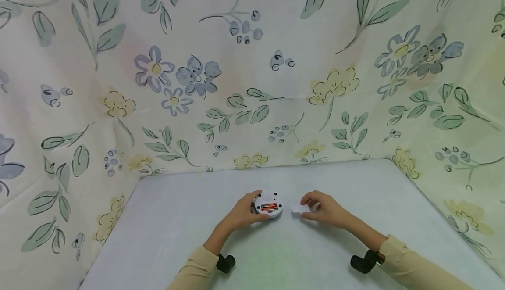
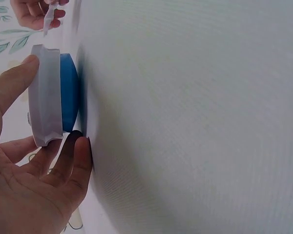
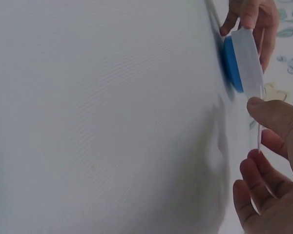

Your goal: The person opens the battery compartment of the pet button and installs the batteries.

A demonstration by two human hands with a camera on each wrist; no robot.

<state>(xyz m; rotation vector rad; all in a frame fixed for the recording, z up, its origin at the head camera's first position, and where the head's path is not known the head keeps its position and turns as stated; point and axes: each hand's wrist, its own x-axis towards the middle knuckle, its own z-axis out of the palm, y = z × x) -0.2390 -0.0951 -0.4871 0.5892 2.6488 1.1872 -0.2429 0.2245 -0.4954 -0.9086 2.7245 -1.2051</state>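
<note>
My left hand (image 1: 241, 213) grips a round white device (image 1: 271, 198) by its edge, thumb on the near side and fingers on the far side. Its underside faces up, with several small dark dots and an uncovered battery compartment that holds orange-red batteries (image 1: 270, 207). In the left wrist view a blue part (image 2: 69, 92) sits beneath the white rim (image 2: 48, 97), close to the table. Just to the right, my right hand (image 1: 328, 211) pinches a small white battery cover (image 1: 300, 209) by its edge, apart from the device. Edge-on, the cover (image 3: 259, 134) looks thin in the right wrist view.
A white cloth-covered table (image 1: 173, 220) lies under both hands. Behind it and at the sides hangs a floral curtain (image 1: 252, 84). Black wrist cameras (image 1: 226, 263) are strapped over the beige sleeves (image 1: 197, 266).
</note>
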